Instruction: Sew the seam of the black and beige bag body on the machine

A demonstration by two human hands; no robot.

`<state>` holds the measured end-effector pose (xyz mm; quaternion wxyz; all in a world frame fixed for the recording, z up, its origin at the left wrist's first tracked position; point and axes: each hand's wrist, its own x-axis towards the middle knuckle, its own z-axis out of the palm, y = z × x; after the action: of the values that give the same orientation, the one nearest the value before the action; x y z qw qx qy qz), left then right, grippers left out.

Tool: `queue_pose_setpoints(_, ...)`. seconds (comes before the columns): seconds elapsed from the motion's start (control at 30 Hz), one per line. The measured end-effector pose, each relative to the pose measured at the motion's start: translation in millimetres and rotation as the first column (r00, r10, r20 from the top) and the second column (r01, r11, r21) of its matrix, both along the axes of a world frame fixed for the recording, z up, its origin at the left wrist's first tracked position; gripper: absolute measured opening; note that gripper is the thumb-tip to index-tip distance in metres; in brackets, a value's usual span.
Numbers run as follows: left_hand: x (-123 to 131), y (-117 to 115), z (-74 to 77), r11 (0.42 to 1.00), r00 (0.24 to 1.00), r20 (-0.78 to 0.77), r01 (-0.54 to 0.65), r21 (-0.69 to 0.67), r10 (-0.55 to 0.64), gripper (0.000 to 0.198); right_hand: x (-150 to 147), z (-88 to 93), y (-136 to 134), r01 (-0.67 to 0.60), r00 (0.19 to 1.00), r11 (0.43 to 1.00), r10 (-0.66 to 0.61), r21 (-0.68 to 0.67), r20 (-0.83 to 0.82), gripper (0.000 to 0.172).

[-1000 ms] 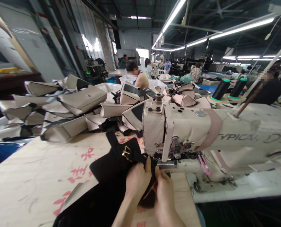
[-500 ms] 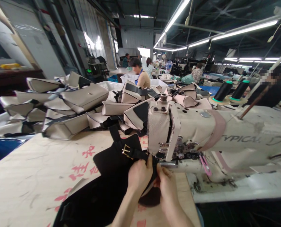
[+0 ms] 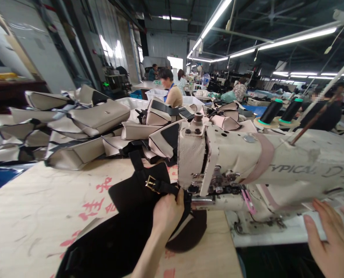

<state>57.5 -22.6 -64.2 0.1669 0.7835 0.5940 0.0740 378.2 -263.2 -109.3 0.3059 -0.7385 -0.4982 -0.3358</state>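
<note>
Here, the left hand (image 3: 167, 210) pinches the black bag (image 3: 122, 235) near its brass buckle (image 3: 150, 183); the right hand (image 3: 331, 239) is loose-fingered, holding nothing.

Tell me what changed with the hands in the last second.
The right hand let go of the black bag and swung away to the right; it is now open, near the base of the sewing machine. The left hand still grips the bag at the machine head. The machine and the beige bags stayed put.
</note>
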Motion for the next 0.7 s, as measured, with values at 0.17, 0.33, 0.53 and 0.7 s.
queue_pose_setpoints(0.17,1.3,-0.5,1.5,1.000,1.000,-0.020,0.000,0.005,0.000,0.043,-21.0,-49.9,12.9,0.069,0.998,0.980,-0.065,0.188,-0.024,0.047)
queue_pose_setpoints(0.33,3.1,-4.4,-2.4,0.999,0.999,-0.031,-0.041,0.005,0.041,0.046,-15.0,-61.0,8.1,0.015,1.000,0.986,-0.013,0.166,-0.016,0.049)
queue_pose_setpoints(0.53,2.8,-6.1,-4.1,0.999,0.999,-0.018,-0.046,0.011,0.047,0.046,-47.0,14.9,17.1,0.134,0.977,0.956,-0.082,0.260,-0.198,0.032)
queue_pose_setpoints(0.7,2.6,-4.9,-1.8,1.000,0.999,-0.025,-0.028,0.008,0.028,0.044,-151.9,11.3,72.0,-0.249,0.804,0.962,0.269,0.111,-0.530,0.024)
